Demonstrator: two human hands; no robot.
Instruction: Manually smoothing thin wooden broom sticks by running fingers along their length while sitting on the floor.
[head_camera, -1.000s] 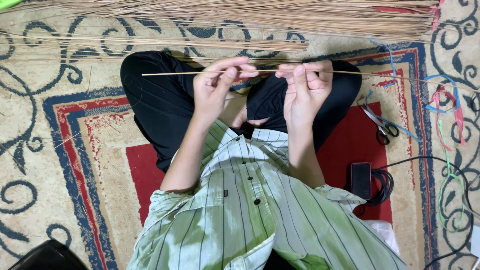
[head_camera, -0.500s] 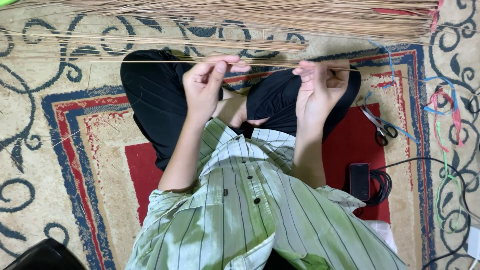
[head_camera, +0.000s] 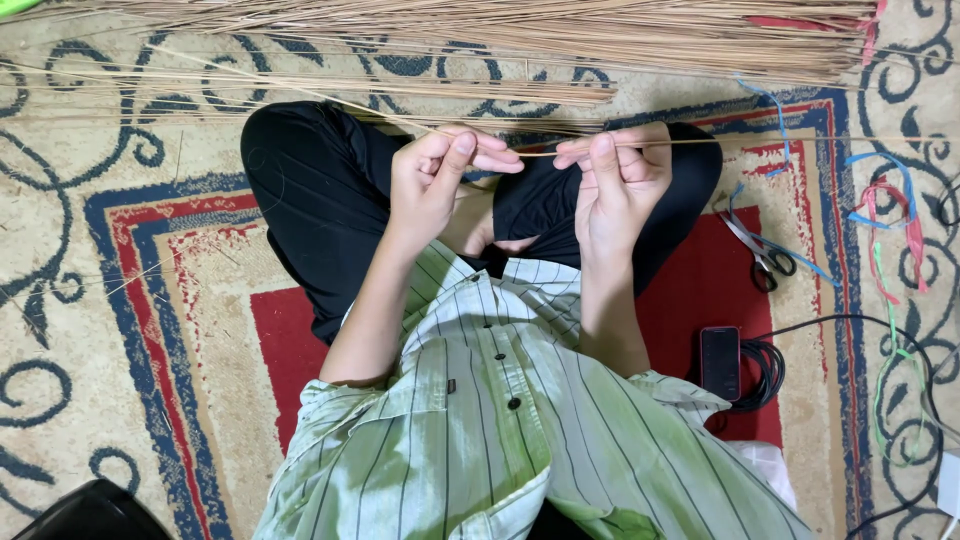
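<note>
We are sitting cross-legged on a patterned carpet (head_camera: 150, 300), wearing black trousers and a green striped shirt. Our left hand (head_camera: 440, 180) is closing thumb and fingers around a thin straw-coloured stick (head_camera: 760, 140), and our right hand (head_camera: 615, 170) is pinching the same stick just beside it, fingers curled in, thumb pressing on top. The stick is lying level in front of our knees, running between the two hands and far out to the right past the right knee; on the left it is slanting away toward the far left. Both hands are nearly touching at the fingertips.

Beyond the hands, at the far edge, a big bundle of sticks (head_camera: 520, 30) is lying across the carpet, with a thinner spread of loose ones nearer to us. To the right of the right knee, scissors (head_camera: 760, 255) are lying on the carpet. Nearer on the right, a dark phone (head_camera: 719, 362) is resting beside a coiled black cable (head_camera: 765, 370). Coloured strings (head_camera: 890, 230) are trailing along the right edge.
</note>
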